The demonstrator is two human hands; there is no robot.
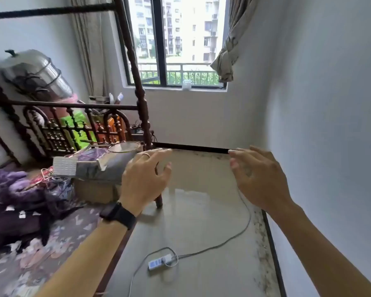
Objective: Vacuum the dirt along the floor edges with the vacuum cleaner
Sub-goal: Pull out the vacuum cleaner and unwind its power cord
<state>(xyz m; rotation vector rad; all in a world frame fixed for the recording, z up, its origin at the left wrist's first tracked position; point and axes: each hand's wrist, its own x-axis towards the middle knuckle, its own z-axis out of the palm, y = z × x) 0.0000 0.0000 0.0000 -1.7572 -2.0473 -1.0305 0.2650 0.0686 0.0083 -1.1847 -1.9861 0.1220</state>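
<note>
Grey cord [223, 243] trailing from the power strip [159, 262] at 6 o'clock could snag once the dirt [261, 243] at 4 o'clock gets vacuumed; left hand [146, 179] and right hand [259, 179] are spread and empty, vacuum cleaner nowhere in view.

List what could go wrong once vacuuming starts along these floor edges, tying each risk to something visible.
1. The grey cable trails loose across the floor close to the dirt by the right wall; a nozzle might snag it.
2. The power strip lies on open floor and could be knocked or dragged.
3. The bed post stands near the far edge, so the nozzle may bump it.
</note>
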